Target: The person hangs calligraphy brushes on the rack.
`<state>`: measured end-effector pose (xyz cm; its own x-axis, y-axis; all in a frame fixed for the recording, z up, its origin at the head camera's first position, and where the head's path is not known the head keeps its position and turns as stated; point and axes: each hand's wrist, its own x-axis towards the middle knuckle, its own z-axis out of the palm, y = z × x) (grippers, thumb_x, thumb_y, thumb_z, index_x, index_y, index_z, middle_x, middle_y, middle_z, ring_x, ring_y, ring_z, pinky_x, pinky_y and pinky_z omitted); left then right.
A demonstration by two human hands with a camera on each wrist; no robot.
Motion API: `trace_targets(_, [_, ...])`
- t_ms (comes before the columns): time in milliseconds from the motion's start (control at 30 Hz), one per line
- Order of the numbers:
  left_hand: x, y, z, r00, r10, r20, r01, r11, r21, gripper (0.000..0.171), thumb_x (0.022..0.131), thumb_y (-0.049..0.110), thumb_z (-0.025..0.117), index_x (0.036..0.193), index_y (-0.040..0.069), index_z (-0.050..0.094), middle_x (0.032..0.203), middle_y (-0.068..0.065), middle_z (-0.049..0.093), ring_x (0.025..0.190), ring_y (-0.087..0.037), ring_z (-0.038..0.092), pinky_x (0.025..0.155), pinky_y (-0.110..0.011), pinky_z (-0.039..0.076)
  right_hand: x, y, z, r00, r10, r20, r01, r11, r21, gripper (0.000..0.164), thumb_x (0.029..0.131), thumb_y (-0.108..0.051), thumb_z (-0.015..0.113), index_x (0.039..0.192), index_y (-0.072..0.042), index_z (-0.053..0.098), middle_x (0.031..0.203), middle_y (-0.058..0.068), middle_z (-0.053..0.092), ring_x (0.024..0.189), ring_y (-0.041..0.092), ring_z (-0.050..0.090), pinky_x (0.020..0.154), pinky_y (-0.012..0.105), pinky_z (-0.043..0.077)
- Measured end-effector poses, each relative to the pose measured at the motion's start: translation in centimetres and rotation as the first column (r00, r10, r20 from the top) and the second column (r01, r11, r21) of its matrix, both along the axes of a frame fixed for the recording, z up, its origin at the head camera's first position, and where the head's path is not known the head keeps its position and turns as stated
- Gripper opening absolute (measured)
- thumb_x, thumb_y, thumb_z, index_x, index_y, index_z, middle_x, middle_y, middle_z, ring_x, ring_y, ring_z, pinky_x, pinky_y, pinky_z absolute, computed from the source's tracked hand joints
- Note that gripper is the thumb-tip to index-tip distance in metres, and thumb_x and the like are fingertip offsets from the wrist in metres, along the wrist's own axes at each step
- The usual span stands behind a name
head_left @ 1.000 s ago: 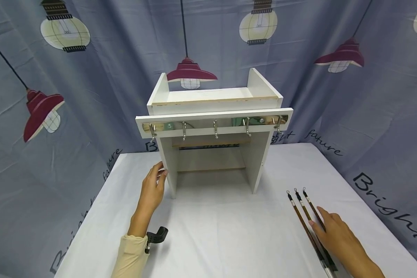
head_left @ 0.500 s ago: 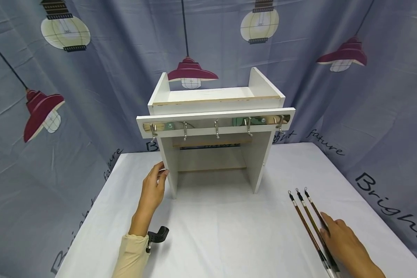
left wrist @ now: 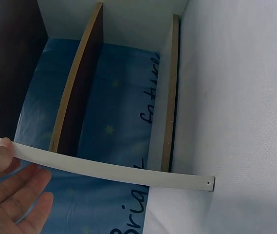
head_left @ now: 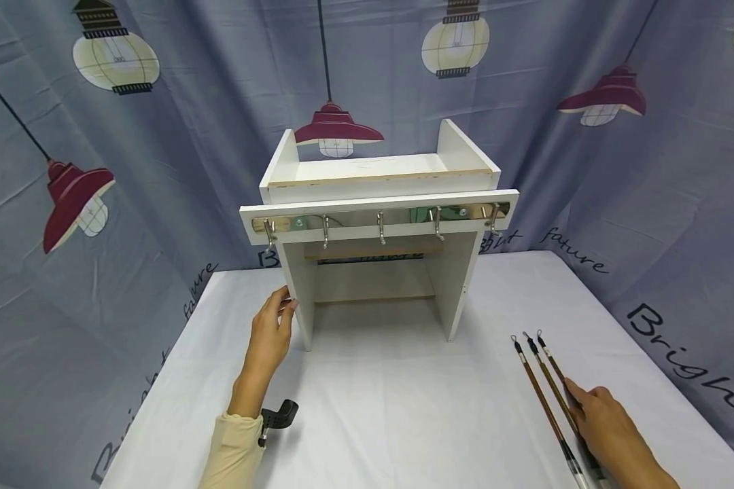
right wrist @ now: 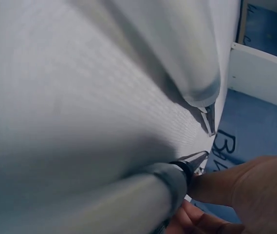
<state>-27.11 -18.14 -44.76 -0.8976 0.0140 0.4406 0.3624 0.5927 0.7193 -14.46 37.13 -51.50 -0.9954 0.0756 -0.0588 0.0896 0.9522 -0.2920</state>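
Observation:
A white shelf rack (head_left: 370, 197) with several metal hooks (head_left: 382, 227) stands at the back of the table. My left hand (head_left: 269, 339) holds the edge of its left side panel (left wrist: 114, 168), thumb on one side and fingers on the other. Three calligraphy brushes with hanging loops lie on the right: a left brush (head_left: 541, 394), a middle brush (head_left: 548, 373) and a right brush (head_left: 553, 361). The right brush is pinched by my right hand (head_left: 614, 435), which covers its lower part. In the right wrist view, thumb and fingers (right wrist: 211, 187) close around one brush near its loop end.
A white cloth (head_left: 391, 407) covers the table. Behind it hangs a blue-grey curtain (head_left: 220, 136) printed with lamps and lettering. A black camera mount (head_left: 278, 415) sits on my left wrist and sticks out over the table.
My right hand has closed from spread fingers over the brushes to a pinch on the right one. The brushes have shifted slightly rightward. My left hand stays at the side panel.

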Motion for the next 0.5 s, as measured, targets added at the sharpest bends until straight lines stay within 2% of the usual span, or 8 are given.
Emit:
trace_targets(233, [-0.02,-0.02,-0.04,1.000,0.001,0.007,-0.001,1.000,-0.004,0.038,0.112,0.016,0.053,0.146,-0.003,0.053,0.138,-0.025,0.063,0.126,-0.045,0.063,0.108,-0.058,0.052,-0.08,-0.02,-0.06,0.999,-0.009,0.037,0.009,1.000,0.004,0.046,0.098,0.005,0.064,0.141,0.015,0.053,0.101,0.029,0.056,0.084,0.034,0.062,0.070,0.050,0.056])
trace_targets(500, [-0.04,-0.16,-0.01,0.999,-0.001,0.040,0.000,1.000,0.006,0.039,0.112,0.016,0.054,0.147,0.000,0.054,0.139,-0.023,0.063,0.128,-0.043,0.062,0.110,-0.057,0.051,-0.14,-0.19,-0.25,1.000,0.008,-0.003,-0.008,0.999,0.039,0.045,0.096,0.009,0.062,0.140,0.015,0.053,0.099,0.030,0.055,0.082,0.034,0.062,0.068,0.051,0.057])
